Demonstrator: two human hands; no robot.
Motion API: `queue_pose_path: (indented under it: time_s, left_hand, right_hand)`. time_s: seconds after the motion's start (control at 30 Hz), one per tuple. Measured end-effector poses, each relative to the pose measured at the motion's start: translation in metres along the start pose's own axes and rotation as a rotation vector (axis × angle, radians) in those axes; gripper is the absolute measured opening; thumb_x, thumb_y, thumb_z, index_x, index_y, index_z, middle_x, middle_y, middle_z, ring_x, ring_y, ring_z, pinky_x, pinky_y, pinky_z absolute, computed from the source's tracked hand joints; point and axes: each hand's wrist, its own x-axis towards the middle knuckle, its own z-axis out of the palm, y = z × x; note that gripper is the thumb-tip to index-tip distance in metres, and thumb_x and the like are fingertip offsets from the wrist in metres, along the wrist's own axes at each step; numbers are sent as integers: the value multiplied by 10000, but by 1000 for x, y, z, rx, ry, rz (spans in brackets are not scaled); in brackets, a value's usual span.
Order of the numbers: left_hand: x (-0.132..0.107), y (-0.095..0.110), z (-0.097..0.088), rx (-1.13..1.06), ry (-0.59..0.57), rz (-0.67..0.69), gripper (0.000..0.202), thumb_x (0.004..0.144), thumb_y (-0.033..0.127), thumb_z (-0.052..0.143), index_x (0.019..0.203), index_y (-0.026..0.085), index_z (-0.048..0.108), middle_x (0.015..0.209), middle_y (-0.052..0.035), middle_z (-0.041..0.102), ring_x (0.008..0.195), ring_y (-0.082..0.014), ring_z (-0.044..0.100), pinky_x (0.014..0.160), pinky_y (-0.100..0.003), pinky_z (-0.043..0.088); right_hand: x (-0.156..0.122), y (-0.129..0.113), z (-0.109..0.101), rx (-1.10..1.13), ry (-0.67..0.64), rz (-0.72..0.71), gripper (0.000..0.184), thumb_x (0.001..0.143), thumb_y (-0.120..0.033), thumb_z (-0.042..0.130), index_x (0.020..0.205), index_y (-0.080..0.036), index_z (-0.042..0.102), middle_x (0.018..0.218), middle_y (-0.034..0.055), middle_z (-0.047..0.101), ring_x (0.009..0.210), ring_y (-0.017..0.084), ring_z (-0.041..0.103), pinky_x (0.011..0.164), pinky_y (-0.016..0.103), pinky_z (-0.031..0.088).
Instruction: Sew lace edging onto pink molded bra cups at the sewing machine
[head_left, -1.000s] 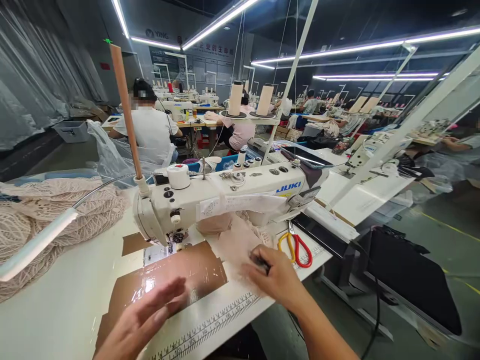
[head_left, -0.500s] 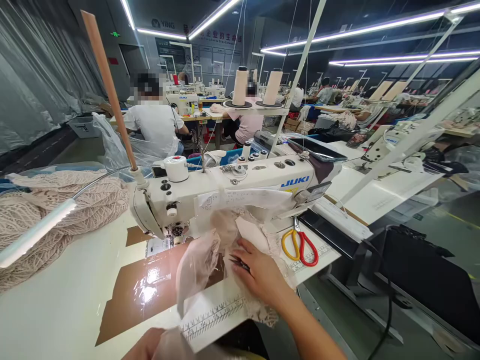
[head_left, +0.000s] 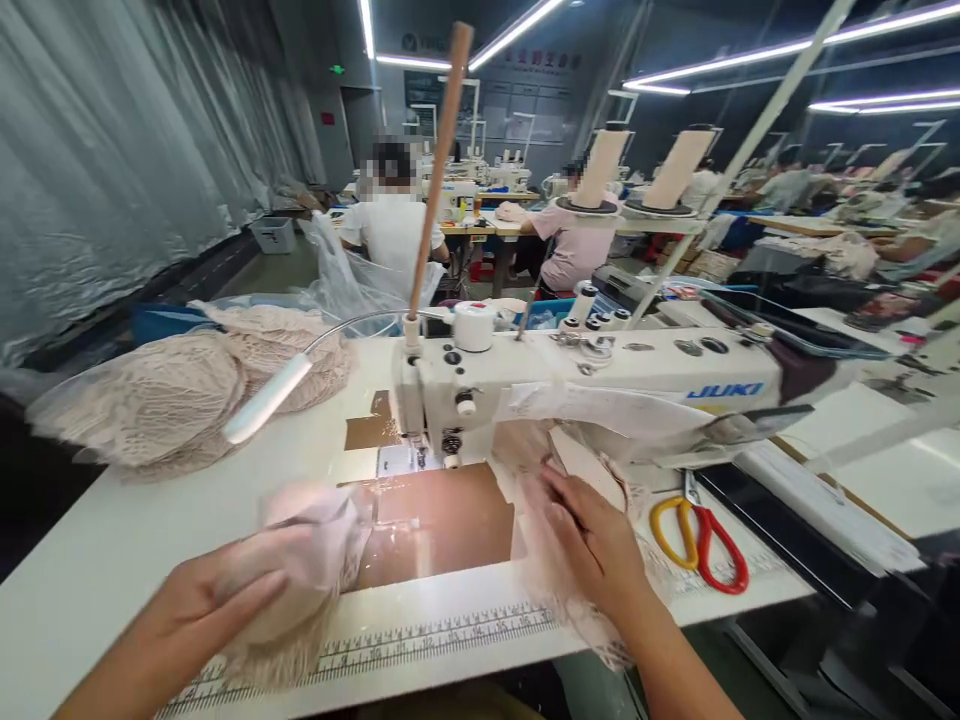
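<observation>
My left hand (head_left: 217, 600) pinches a sheer beige lace fabric piece (head_left: 307, 560) left of the needle area, its scalloped edge hanging over the table ruler; motion blurs it. On the right, my right hand (head_left: 600, 530) curls around dark thread snips (head_left: 574, 512), mostly hidden in the palm. That hand also rests on more beige lace fabric (head_left: 540, 500) below the machine arm. Between the hands lies a brown shiny sheet (head_left: 442, 525). Behind it stands the white sewing machine (head_left: 600, 365), with its presser foot (head_left: 421, 458) at the left end.
Scissors with yellow and red handles (head_left: 701, 545) lie right of my right hand. A heap of beige lace (head_left: 165, 390) sits at the table's left. A lit lamp (head_left: 268, 400) reaches over the table. Two thread cones (head_left: 604, 170) stand behind the machine. Other people sit farther back.
My left hand has moved up onto the table's left side, carrying a lace piece away from the other fabric. My right hand stays by the fabric. The view has swung left.
</observation>
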Motion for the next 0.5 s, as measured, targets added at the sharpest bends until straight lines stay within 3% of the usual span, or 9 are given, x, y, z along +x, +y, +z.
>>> queue_pose_path:
  time_s: [0.1, 0.2, 0.33, 0.5]
  left_hand:
    - [16, 1, 12, -45, -124, 12, 603, 729, 471, 699, 1255, 213, 560, 1072, -50, 663, 1018, -311, 581, 844, -359, 493]
    - [25, 1, 24, -96, -326, 37, 543, 729, 426, 718, 1180, 164, 568, 948, -40, 636, 845, -211, 573, 718, -255, 471]
    - [25, 2, 31, -117, -509, 103, 339, 781, 397, 681, 992, 155, 572, 816, 9, 546, 712, -129, 480, 616, -193, 398]
    - [23, 6, 31, -41, -546, 135, 318, 799, 386, 661, 1019, 180, 560, 860, 17, 545, 745, -140, 485, 649, -207, 417]
  right_hand:
    - [4, -36, 23, 305, -293, 34, 383, 950, -353, 418, 1257, -204, 591, 1144, 93, 674, 1047, 228, 633, 881, 331, 508]
    - [12, -66, 51, 533, -555, 103, 357, 924, -374, 490, 1211, -223, 638, 1190, 62, 661, 1106, 236, 604, 953, 343, 461]
    - [24, -86, 78, 709, -701, 178, 305, 873, -343, 569, 1108, -196, 695, 1102, 48, 690, 1015, 227, 620, 893, 315, 463]
    - [32, -96, 93, 799, -777, 189, 272, 852, -368, 585, 874, -142, 734, 747, 5, 650, 709, 153, 567, 651, 243, 434]
